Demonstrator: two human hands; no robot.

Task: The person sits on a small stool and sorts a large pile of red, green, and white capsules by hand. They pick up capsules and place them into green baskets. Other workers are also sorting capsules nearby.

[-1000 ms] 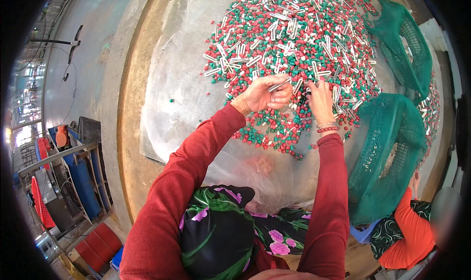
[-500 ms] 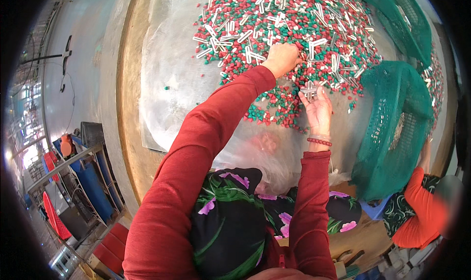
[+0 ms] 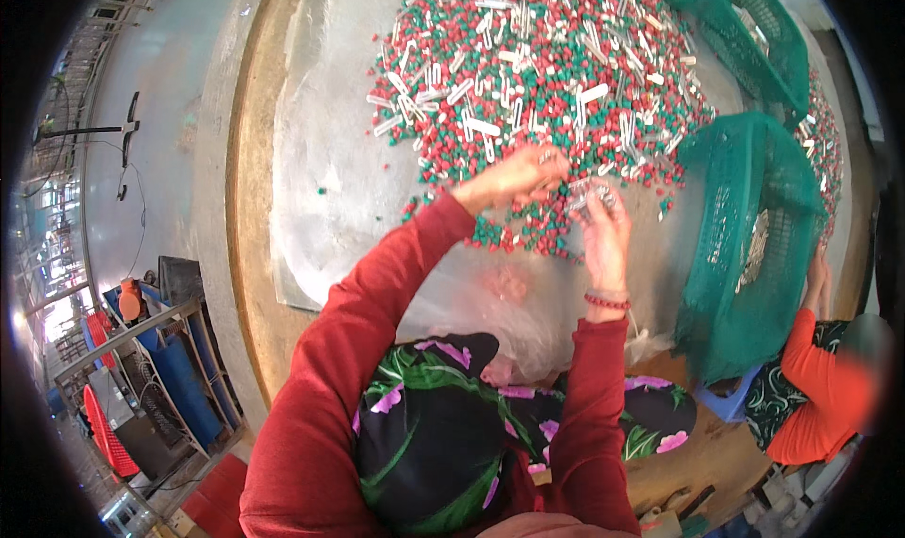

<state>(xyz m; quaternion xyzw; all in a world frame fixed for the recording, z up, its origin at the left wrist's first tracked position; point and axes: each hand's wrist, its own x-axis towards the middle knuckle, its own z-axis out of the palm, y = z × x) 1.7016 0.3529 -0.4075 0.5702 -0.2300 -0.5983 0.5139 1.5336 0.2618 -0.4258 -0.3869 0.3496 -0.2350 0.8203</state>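
Note:
A wide pile of small red, green and white pieces (image 3: pixel 452 151) is spread over the table, mixed with many long, narrow clear-and-white plastic strips (image 3: pixel 484 126). Over the near side of the pile my left hand (image 3: pixel 514 177) is closed, fingertips pinched together; what they hold, if anything, is too small to make out. Just right of it, my right hand (image 3: pixel 606 241) is turned partly palm up and grips a small bunch of the plastic strips (image 3: pixel 596 197) between thumb and fingers. The two hands are close together, apart by a small gap.
Two green mesh baskets (image 3: pixel 712 264) stand at the right, the nearer one with pale strips inside. Clear plastic sheeting (image 3: pixel 330 170) covers the tabletop and bunches near my lap. Beyond the baskets a person in an orange sleeve (image 3: pixel 801 349) sits by another heap of pieces (image 3: pixel 822 142).
My left hand has drawn back from the pile toward me, closer to the right hand. My right hand has shifted slightly nearer to me, still gripping the strips.

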